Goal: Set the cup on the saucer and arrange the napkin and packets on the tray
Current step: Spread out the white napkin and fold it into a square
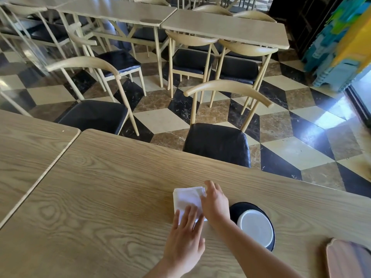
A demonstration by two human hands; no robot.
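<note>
We work on the wooden table [120, 187], the tray [349, 259] off at the right edge. Beside the black saucer [244, 207] lies the white napkin [187, 198] — both hands flat on it, fingers spread, gripping nothing. Our left hand [185, 240] should pin it while the right hand [214, 203] squares the fold — evenly.

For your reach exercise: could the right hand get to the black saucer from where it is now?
Probably yes: the right hand rests on the napkin, and the saucer lies just beside its wrist with nothing between.
</note>
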